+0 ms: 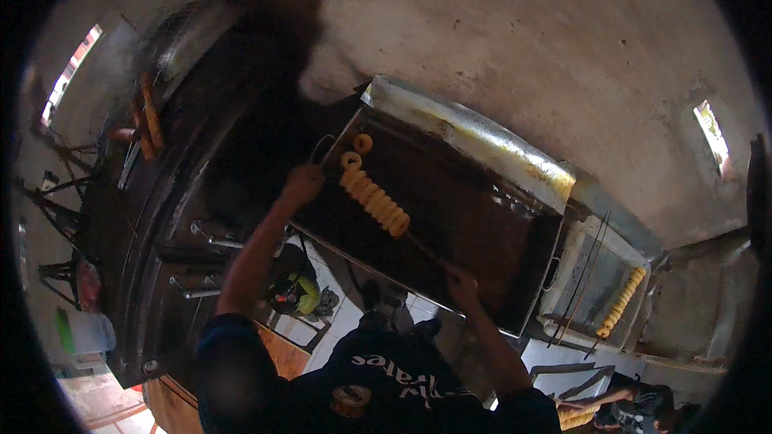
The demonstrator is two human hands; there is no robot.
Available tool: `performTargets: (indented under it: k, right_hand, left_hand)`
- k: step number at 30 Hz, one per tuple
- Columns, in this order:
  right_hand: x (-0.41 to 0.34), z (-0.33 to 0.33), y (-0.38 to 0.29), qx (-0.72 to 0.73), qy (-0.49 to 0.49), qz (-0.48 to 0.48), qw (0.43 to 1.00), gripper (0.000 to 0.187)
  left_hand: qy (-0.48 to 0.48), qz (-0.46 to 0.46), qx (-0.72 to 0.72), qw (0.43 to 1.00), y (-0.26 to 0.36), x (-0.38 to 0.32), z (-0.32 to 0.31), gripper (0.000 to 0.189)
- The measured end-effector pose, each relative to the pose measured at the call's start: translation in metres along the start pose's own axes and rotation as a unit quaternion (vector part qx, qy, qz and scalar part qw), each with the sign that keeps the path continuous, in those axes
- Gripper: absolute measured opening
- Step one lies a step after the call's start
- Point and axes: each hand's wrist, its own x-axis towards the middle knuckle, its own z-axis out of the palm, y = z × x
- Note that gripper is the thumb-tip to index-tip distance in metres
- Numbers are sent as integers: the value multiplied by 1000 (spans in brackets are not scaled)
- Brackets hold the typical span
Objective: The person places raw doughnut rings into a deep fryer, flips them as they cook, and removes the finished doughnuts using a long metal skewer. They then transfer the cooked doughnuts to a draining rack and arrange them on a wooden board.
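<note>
A row of ring-shaped dough pieces (pixel 375 204) is threaded on a thin rod (pixel 425 248) over a large dark metal pan (pixel 482 265), probably a fryer. My right hand (pixel 462 287) grips the rod's near end. Two more dough rings lie beyond the row's far end, one loose ring (pixel 362 143) nearer the pan's corner and another ring (pixel 351 161) touching the row. At the pan's left rim, close to a wire handle (pixel 321 146), is my left hand (pixel 303 184). Its fingers look bent, but shade hides whether they hold anything.
To the right, a framed tray (pixel 555 320) carries another rod of dough rings (pixel 621 302) and bare rods (pixel 585 277). A dark stove (pixel 199 205) stands left, with wooden rolling pins (pixel 149 114) at its back. Another person (pixel 639 404) is at lower right, near more dough rings (pixel 576 416).
</note>
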Motion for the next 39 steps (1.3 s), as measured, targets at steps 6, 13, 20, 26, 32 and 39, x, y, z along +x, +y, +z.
performTargets:
  k: [6, 13, 20, 26, 32, 39]
  right_hand:
    - [13, 0, -17, -105, 15, 99, 989, 32]
    - [12, -10, -46, -229, 10, 87, 969, 30]
    - [31, 34, -51, -131, 5, 158, 979, 35]
    - [47, 32, -63, -181, -55, 213, 959, 44]
    - [34, 0, -92, -151, 31, 120, 981, 38]
    - [58, 14, -53, -197, 52, 106, 973, 34]
  left_hand:
    - [-32, 23, -77, 996, 57, 25, 49, 25]
    - [49, 57, 100, 992, 28, 68, 56, 19]
    - [67, 68, 68, 993, 2, 111, 45, 16]
    - [138, 112, 14, 984, 22, 102, 22, 21]
    - [128, 78, -15, 989, 15, 74, -2, 21]
    - [160, 99, -74, 979, 18, 64, 7, 23]
